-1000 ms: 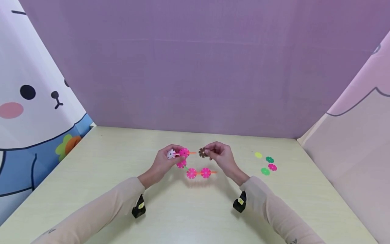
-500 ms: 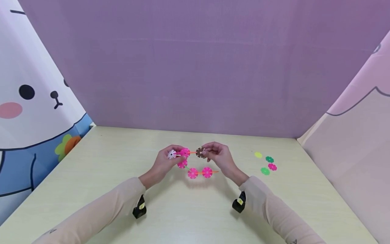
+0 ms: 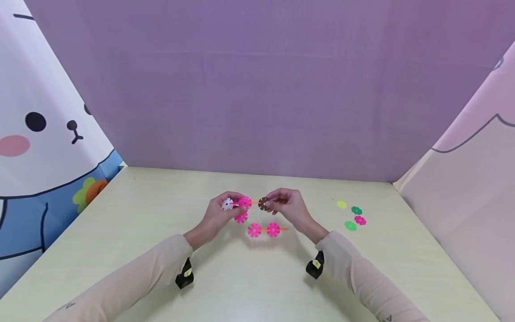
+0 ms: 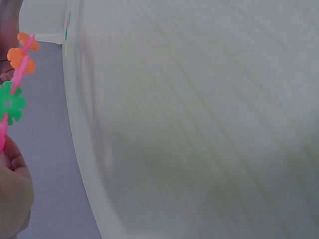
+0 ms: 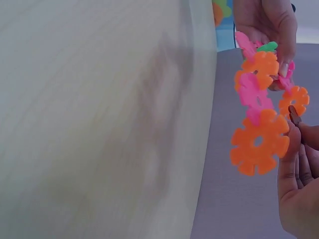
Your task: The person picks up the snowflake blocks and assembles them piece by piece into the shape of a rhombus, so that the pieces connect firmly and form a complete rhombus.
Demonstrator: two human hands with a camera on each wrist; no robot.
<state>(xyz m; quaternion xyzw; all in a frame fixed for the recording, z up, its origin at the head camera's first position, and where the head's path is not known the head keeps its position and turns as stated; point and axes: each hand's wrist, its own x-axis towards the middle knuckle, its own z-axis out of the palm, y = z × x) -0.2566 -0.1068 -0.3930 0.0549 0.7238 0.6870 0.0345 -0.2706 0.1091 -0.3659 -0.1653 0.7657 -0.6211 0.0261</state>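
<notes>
My left hand (image 3: 217,217) pinches a curved chain of slotted plastic snowflake discs above the table. In the head view, the chain shows a white disc (image 3: 227,204), several pink discs (image 3: 254,230) and orange ones turned edge-on. A green disc (image 4: 9,103) links in near the left hand in the left wrist view. Between thumb and fingers, my right hand (image 3: 291,208) holds a brown snowflake disc (image 3: 263,204). Its edge meets the orange disc (image 5: 294,99) at one end of the chain; how deep the slots engage is hard to tell. The chain's other end, an orange disc (image 5: 259,142), hangs free.
Loose yellow (image 3: 341,204), dark green (image 3: 356,210), pink (image 3: 360,220) and light green (image 3: 351,226) discs lie on the pale table (image 3: 257,286) at the right. A purple cloth wall (image 3: 257,89) rises behind the table, with printed cloth at both sides.
My right hand has shifted slightly left, bringing the brown disc from a small gap into contact with the chain's orange disc. The left hand has stayed nearly still, holding the chain.
</notes>
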